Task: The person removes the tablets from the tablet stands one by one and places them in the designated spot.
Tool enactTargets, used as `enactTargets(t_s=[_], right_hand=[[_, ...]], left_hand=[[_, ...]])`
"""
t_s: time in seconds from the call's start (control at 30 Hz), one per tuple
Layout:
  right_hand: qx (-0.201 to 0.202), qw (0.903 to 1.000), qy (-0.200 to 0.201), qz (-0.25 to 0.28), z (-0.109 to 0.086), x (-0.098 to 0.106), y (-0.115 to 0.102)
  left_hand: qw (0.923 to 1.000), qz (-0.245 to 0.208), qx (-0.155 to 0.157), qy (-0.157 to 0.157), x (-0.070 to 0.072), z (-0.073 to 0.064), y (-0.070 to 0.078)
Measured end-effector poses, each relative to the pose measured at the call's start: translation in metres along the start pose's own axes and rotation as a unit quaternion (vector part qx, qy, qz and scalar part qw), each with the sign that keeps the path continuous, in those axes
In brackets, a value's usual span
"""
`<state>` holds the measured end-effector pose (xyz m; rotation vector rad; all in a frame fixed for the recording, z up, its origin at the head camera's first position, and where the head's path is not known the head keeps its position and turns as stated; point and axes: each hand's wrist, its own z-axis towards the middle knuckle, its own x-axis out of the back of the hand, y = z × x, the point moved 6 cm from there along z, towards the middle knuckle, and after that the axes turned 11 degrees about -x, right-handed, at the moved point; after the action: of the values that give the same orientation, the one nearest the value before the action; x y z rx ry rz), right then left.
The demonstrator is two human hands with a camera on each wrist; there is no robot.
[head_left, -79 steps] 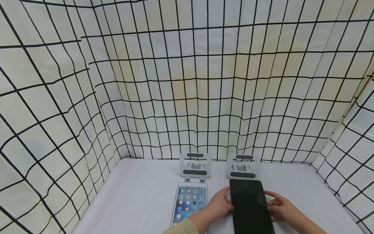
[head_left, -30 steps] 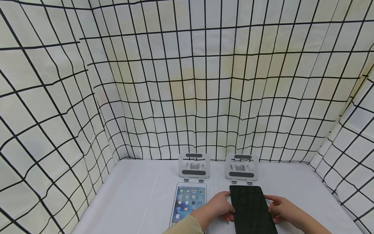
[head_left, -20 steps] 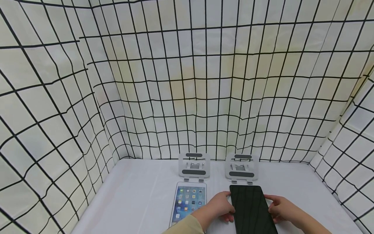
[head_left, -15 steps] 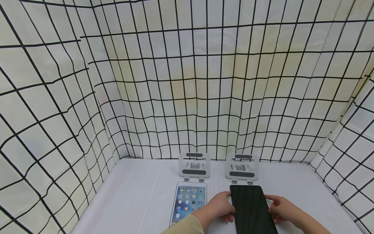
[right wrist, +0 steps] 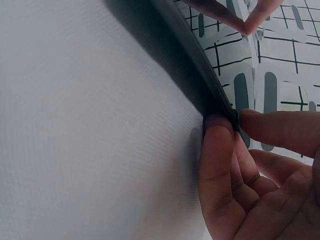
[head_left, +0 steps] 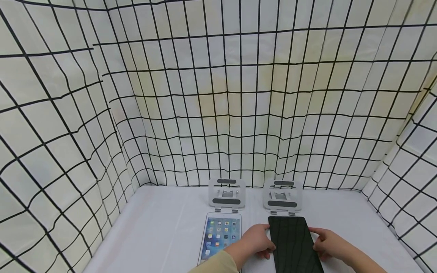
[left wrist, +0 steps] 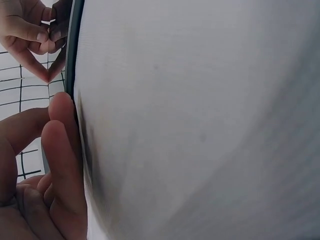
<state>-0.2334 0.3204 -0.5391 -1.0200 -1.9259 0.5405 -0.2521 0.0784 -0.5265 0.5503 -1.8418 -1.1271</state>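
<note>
A black tablet [head_left: 295, 242], its screen dark, lies between my hands with its near end cut off by the frame. My left hand [head_left: 256, 240] grips its left edge, and my right hand [head_left: 329, 244] holds the opposite edge with the index finger stretched forward along it. In the right wrist view, the right thumb and fingers [right wrist: 217, 165] pinch the tablet's thin edge from above and below. The left wrist view shows left fingertips [left wrist: 61, 135] at the tablet's edge [left wrist: 74, 50], close over the white cloth. Left of it lies a white tablet [head_left: 218, 235] showing app icons, partly covered by my left forearm.
Two white folding stands with grey pads, a left stand [head_left: 227, 193] and a right stand [head_left: 282, 195], stand behind the tablets. White cloth [head_left: 153, 231] covers the table. White walls with a black grid [head_left: 235, 113] enclose the back and sides.
Since the oldest frame, both hands have drawn the black tablet slightly nearer, uncovering the right stand's front feet. Over the last second almost nothing has moved.
</note>
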Motion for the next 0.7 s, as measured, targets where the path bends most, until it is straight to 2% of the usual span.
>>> enactTargets(t_s=[0.1,0.3,0.4,0.6,0.7], right_hand=[[0.005,0.9999,0.000,-0.013,0.000,0.000,-0.001],[0.008,0.9988,0.022,-0.042,0.000,0.002,-0.001],[0.014,0.9983,0.018,-0.053,0.000,0.003,0.000],[-0.002,0.9978,0.015,-0.065,0.002,0.008,0.009],[0.010,0.9978,0.004,-0.066,0.003,0.010,0.013]], left_hand=[[1.0000,0.008,0.000,-0.005,0.000,0.001,0.000],[0.9991,-0.032,0.015,-0.021,-0.002,-0.002,-0.003],[0.9983,-0.050,0.016,-0.023,-0.002,-0.004,-0.005],[0.9971,-0.067,0.018,-0.030,-0.002,-0.004,-0.009],[0.9968,-0.069,0.020,-0.034,-0.002,-0.003,-0.009]])
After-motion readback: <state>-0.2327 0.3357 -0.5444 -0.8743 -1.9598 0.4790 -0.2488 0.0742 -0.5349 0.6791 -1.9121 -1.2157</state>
